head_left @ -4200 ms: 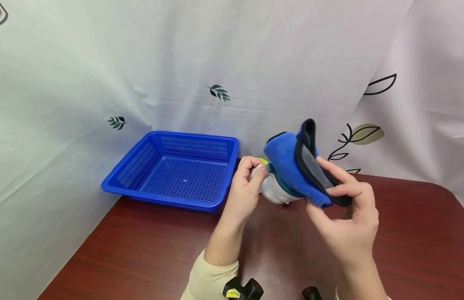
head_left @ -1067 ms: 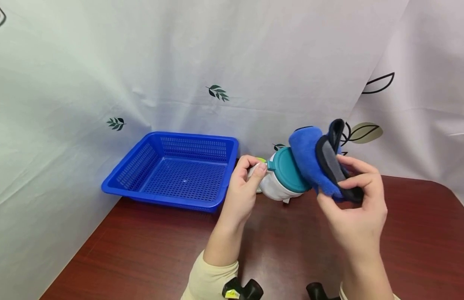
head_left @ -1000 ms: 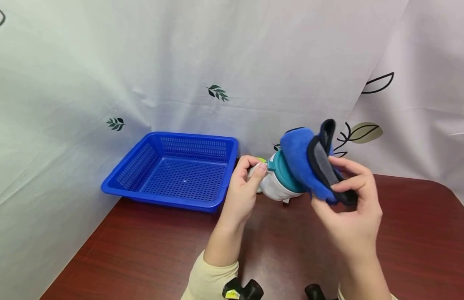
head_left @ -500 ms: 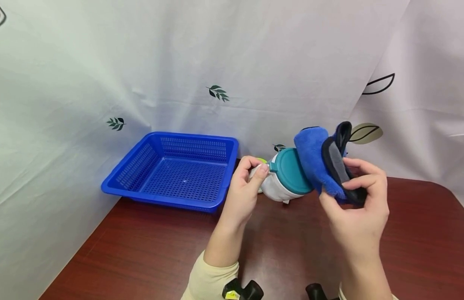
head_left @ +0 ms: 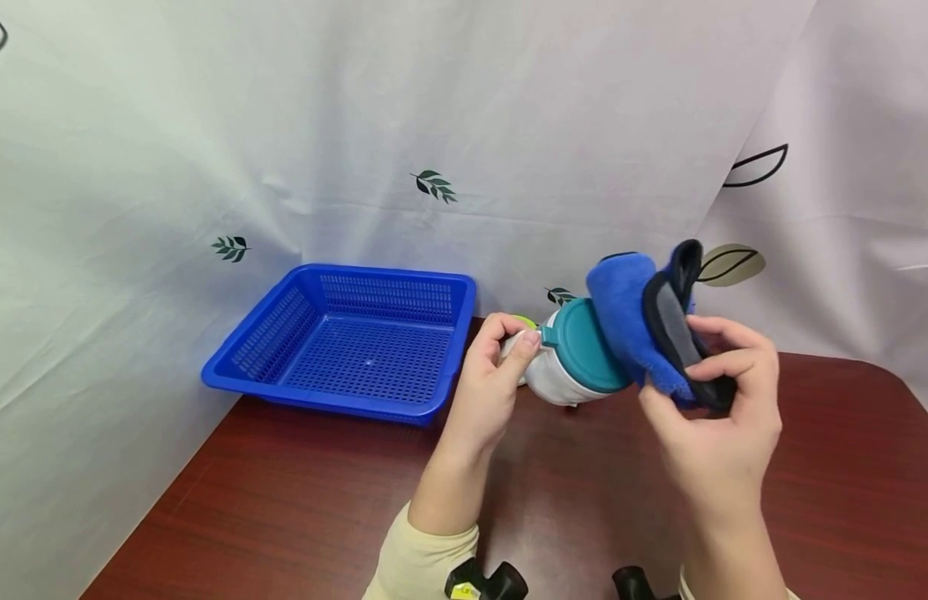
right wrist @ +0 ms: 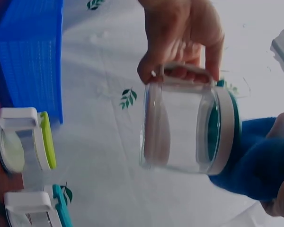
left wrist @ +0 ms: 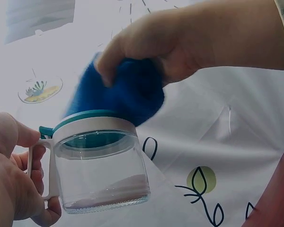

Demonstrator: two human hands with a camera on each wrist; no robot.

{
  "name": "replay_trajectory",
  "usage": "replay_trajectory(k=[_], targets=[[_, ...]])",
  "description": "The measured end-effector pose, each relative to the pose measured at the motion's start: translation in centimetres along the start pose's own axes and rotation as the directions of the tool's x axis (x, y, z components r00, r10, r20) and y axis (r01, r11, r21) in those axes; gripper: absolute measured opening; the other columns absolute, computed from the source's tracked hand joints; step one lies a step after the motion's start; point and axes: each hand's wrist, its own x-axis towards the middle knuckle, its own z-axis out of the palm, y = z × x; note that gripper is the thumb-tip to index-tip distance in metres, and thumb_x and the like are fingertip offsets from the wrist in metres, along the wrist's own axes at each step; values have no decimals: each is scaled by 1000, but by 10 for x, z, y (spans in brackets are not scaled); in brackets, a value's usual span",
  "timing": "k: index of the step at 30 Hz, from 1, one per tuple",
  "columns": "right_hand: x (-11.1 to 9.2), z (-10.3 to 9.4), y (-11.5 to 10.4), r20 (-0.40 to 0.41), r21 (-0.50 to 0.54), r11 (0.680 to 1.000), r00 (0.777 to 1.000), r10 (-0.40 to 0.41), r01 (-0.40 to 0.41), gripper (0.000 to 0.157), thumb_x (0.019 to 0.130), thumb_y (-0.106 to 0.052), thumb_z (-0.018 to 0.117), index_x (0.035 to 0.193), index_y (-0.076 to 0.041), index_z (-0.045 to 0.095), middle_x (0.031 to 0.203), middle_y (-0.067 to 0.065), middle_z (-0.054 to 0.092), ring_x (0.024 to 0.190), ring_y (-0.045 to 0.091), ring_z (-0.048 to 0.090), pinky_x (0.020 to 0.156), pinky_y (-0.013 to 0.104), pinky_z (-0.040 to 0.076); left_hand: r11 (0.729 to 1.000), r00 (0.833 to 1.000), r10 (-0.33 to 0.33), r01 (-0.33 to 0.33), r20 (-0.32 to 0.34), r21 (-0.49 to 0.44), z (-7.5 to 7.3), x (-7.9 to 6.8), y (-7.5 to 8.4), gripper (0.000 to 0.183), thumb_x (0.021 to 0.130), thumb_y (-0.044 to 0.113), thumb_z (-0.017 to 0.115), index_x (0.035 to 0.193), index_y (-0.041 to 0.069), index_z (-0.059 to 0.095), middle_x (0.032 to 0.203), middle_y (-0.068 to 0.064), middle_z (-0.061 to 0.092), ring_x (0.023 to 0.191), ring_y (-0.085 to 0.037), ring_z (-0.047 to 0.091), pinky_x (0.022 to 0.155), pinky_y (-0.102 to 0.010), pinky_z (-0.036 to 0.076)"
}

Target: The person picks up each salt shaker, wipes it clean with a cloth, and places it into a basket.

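Observation:
My left hand (head_left: pixel 488 379) grips the white handle of a clear glass seasoning jar (left wrist: pixel 104 175) and holds it up, tilted, over the table. The jar wears a white collar and a flat teal lid (head_left: pixel 587 343), which is closed. In my right hand (head_left: pixel 722 417) is a folded blue cleaning cloth (head_left: pixel 627 304) with black edging and a grey inner side, pinched between thumb and fingers. Its blue side lies against the right part of the lid and covers it. Through the glass in the left wrist view, the jar's inside looks bare.
A blue plastic basket (head_left: pixel 336 399) stands on the dark red table (head_left: pixel 306 508), left of my hands. Behind the held jar, the right wrist view shows a similar jar with a lime lid (right wrist: pixel 47 141) and another with a teal lid (right wrist: pixel 62 206). A pale patterned curtain (head_left: pixel 343 125) hangs behind.
Four seconds ago the cloth covered most of the lid. It has since slid right, back left and right again, baring much of the lid. My left hand keeps the jar almost still.

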Motion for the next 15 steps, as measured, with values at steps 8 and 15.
replay_trajectory(k=[8, 15], targets=[[-2, 0, 0, 42, 121, 993, 999, -11, 6, 27, 60, 20, 64, 79, 16, 45, 113, 23, 52, 102, 32, 50, 66, 18, 48, 1000, 1000, 0, 0, -16, -10, -1, 0, 1, 12, 92, -3, 47, 96, -15, 44, 90, -3, 50, 88, -13, 48, 77, -22, 39], [-2, 7, 2, 77, 450, 889, 988, -131, 83, 28, 60, 19, 70, 78, 14, 49, 108, 31, 52, 99, 37, 53, 80, 27, 48, 999, 1000, -1, -1, -31, -51, -1, 1, 1, 13, 92, -5, 46, 96, -16, 42, 88, -1, 51, 84, -11, 49, 76, -21, 40]])
